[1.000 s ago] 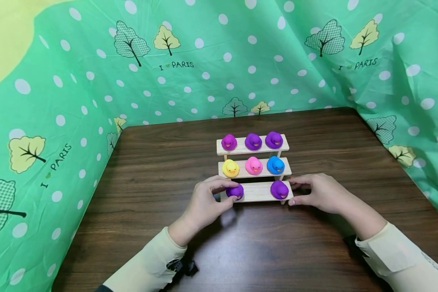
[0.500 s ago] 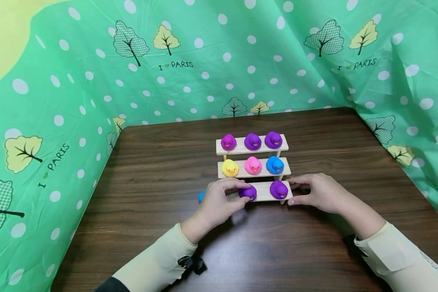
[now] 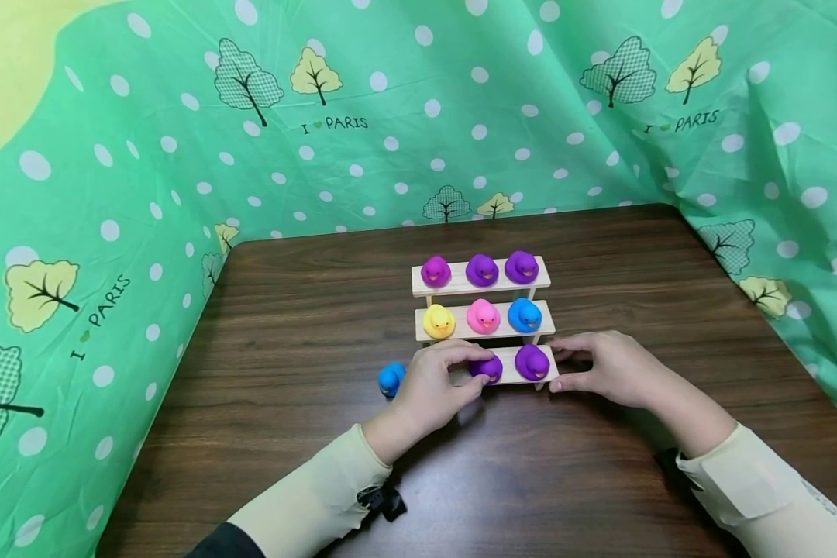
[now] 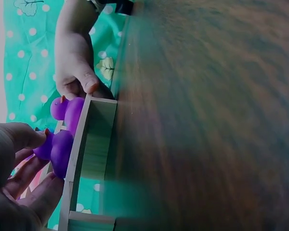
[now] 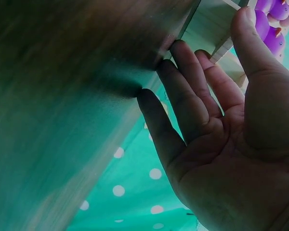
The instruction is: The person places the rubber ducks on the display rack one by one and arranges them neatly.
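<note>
A small three-tier wooden shelf (image 3: 508,377) stands on the table and bears toy ducks. My left hand (image 3: 428,387) pinches a purple duck (image 4: 61,153) between thumb and fingers at the middle of the lowest tier, close beside another purple duck (image 3: 532,362) at the right end. In the left wrist view the held duck is upright and seems to touch the board. My right hand (image 3: 614,368) is at the shelf's right end, its thumb and forefinger against the corner. The right wrist view shows its other fingers stretched, with tips on the table. A blue duck (image 3: 391,379) lies left of the shelf.
The middle tier carries a yellow duck (image 3: 439,321), a pink duck (image 3: 483,316) and a blue duck (image 3: 525,315). On the top tier sit a magenta duck (image 3: 435,271) and two purple ones. A green dotted cloth (image 3: 404,155) hangs behind the dark wooden table (image 3: 307,310).
My left hand has slid the purple duck rightward along the lowest tier, from its left end to beside the other purple duck. The blue duck on the table has come into sight. My right hand stays put.
</note>
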`<state>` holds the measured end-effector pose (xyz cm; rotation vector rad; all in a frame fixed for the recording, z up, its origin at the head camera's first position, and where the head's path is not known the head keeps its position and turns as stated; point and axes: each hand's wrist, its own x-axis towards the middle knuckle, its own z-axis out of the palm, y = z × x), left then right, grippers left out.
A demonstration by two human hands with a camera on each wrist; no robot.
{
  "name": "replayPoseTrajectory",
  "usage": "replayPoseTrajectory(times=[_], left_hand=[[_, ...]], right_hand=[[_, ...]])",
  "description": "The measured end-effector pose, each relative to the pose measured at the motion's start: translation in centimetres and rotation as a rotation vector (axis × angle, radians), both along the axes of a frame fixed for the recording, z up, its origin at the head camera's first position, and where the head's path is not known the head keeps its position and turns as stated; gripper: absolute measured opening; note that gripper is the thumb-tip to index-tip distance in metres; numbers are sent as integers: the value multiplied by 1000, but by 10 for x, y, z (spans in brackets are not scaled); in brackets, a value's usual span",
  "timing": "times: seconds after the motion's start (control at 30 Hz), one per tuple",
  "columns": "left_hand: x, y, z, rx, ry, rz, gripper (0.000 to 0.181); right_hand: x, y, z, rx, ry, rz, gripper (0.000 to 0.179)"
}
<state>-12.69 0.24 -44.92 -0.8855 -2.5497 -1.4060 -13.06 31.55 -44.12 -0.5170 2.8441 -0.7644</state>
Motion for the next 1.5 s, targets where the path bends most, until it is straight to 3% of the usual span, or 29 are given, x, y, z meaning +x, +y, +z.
replayPoseTrajectory(times=[0.87, 1.17, 1.5], left_hand=[[1, -5, -1, 5, 39, -6, 32], [2, -32, 7, 108, 50, -35, 27], [-5, -84, 9, 165, -13, 47, 24]], right_hand=[[1, 1, 0, -12, 17, 8, 72], [1, 1, 0, -5, 15, 5, 72], [0, 1, 0, -5, 21, 12, 70]])
